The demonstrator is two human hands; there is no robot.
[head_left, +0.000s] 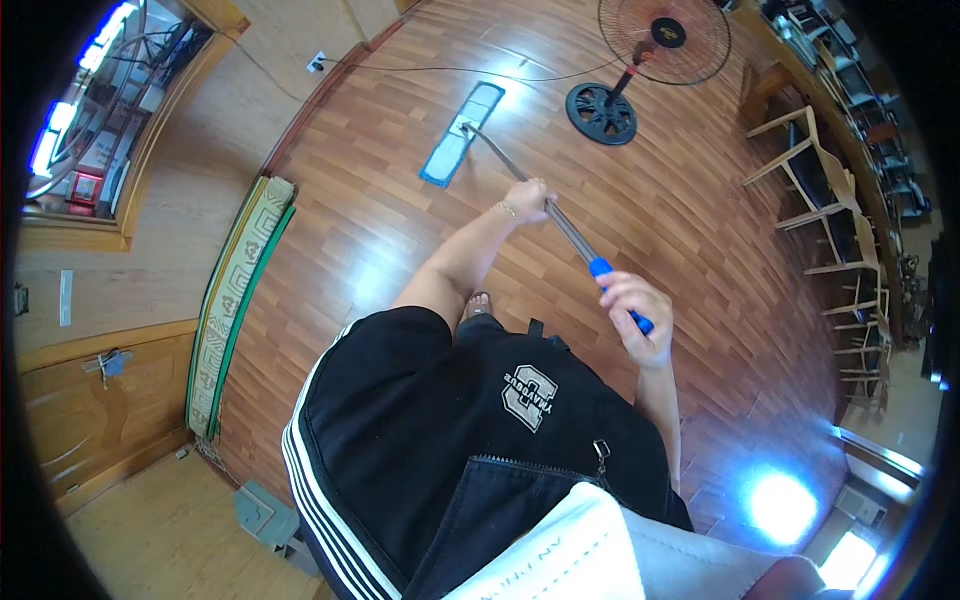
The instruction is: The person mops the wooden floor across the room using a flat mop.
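Observation:
A flat mop [463,135] with a blue-edged, pale rectangular head lies on the wooden floor ahead of me, slightly left. Its metal pole slants back toward my right side and ends in a blue grip. My left hand [530,199] is wrapped round the middle of the pole, a thin bracelet on its wrist. At the upper end, my right hand [638,312] closes over the blue grip, which partly shows between and below the fingers.
A standing fan [603,112] with a round black base is ahead on the right; its cord [440,69] runs along the floor to a wall socket. Rolled mats [240,290] lie along the left wall. Several wooden chairs [805,165] line the right side by a long counter.

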